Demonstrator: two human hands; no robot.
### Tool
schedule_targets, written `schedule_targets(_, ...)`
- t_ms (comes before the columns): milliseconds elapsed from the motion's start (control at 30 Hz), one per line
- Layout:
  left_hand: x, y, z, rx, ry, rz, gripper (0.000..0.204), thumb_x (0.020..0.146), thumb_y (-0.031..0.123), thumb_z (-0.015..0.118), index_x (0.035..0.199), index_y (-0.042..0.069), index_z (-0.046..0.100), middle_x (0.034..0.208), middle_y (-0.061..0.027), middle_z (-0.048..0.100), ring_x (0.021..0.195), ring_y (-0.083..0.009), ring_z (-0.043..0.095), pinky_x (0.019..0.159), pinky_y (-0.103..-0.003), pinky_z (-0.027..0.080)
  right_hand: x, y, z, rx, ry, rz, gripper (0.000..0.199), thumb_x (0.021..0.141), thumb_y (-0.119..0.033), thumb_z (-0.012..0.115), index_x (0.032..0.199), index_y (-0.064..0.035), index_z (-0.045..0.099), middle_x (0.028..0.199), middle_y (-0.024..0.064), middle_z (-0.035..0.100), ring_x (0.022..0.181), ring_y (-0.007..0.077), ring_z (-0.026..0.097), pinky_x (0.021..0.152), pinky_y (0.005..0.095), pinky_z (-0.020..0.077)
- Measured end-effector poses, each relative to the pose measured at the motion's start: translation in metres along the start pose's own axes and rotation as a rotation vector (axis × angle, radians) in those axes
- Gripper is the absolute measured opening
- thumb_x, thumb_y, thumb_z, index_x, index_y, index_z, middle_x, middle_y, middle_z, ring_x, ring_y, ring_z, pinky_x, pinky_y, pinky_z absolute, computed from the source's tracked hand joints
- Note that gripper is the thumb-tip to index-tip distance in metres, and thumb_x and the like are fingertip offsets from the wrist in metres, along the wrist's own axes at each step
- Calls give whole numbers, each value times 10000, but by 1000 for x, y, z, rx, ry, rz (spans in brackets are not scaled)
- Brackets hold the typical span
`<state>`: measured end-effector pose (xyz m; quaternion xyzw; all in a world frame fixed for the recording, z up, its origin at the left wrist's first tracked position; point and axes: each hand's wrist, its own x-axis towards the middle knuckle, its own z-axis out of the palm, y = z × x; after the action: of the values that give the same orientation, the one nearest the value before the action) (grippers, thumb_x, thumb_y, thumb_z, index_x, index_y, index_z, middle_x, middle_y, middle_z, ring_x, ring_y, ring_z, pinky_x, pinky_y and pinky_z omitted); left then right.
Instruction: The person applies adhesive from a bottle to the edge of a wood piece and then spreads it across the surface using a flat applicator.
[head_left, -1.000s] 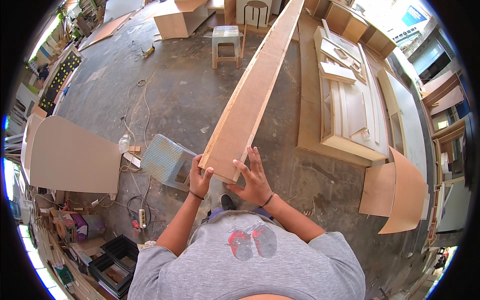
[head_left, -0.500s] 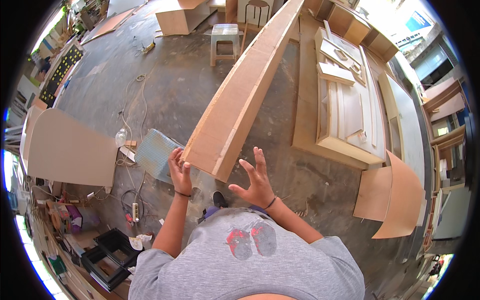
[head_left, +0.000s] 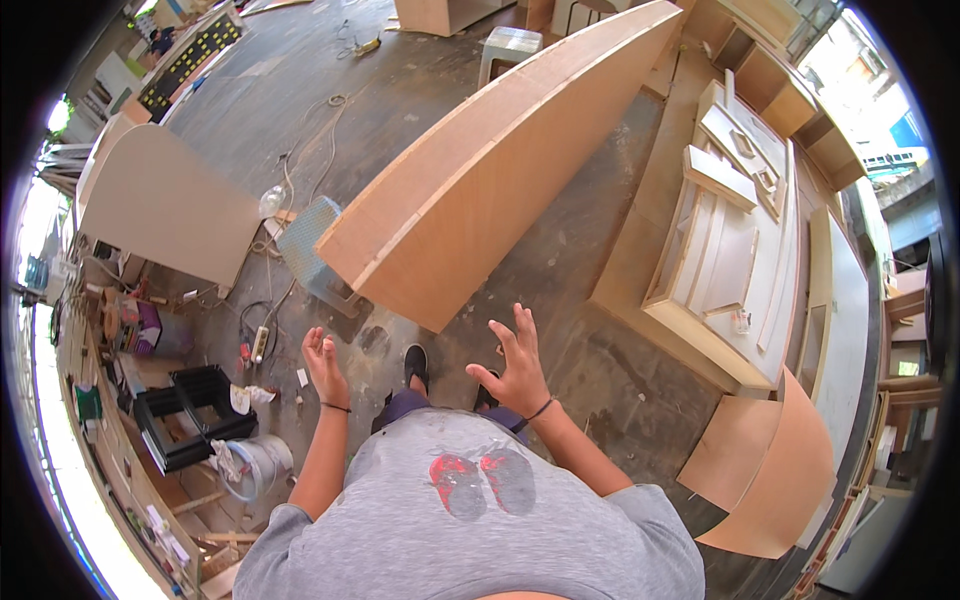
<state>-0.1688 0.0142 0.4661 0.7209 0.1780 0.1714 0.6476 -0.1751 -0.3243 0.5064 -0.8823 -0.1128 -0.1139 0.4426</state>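
A long, curved wooden box panel (head_left: 470,190) reaches from just beyond my hands toward the far right, its narrow edge face and broad side both showing. My left hand (head_left: 327,372) is raised below and left of the panel's near end, apart from it, with its fingers up and nothing held. To the right, my right hand (head_left: 515,365) is also empty, fingers spread, a short way from the panel's near lower corner. Behind the panel's near left end stands a light blue stool (head_left: 312,250), partly hidden.
On the right lies a large wooden cabinet (head_left: 700,335) with loose strips on top. Curved thin plywood sheets (head_left: 775,470) lean nearby. On the left are a pale panel (head_left: 165,205), cords with a power strip (head_left: 261,345), black frames (head_left: 190,410) and a white bucket (head_left: 260,465).
My left hand has come away from the panel's near end, down and left. The panel now shows much more of its broad right side. The whole view has shifted.
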Motion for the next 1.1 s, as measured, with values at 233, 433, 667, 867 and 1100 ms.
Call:
schedule_targets(233,-75,-23,-32,89,131,-53,695,950,448,622,1415,5,356,1385,-153,444,1197,-221,496,1016,-349,410,-2,7,-14,22,-231,-41,646,785,-375,778,1304,-75,540,1519,252,314,1415,476,248,1135,523,281)
schedule_targets(433,-128,-30,-19,368,-39,-337,693,907,437,672,1404,19,428,1331,-196,529,1047,-236,602,923,-360,484,3,12,-16,38,-283,-55,572,801,-323,770,1266,-59,569,1449,242,423,1394,456,303,1128,501,303)
schedule_targets(667,-162,6,-28,622,-663,-556,832,884,698,486,1356,15,537,1363,-233,546,1218,-337,557,1039,-420,415,3,-3,-5,136,-481,-23,302,846,-128,726,1122,-30,654,933,142,719,828,247,694,807,336,533)
schedule_targets(867,-256,-113,-61,497,-702,-908,918,908,778,262,1496,82,374,1572,-182,294,1470,-343,234,1198,-435,172,-10,-14,0,205,-757,57,214,896,-73,644,1091,13,643,787,107,652,682,153,622,661,305,515)
schedule_targets(1100,-359,-163,-84,237,-414,-935,906,908,782,233,1519,120,331,1605,-189,190,1496,-328,153,1200,-453,150,-27,-67,40,97,-913,-95,221,919,-94,618,1099,34,635,707,68,604,618,128,582,592,281,485)
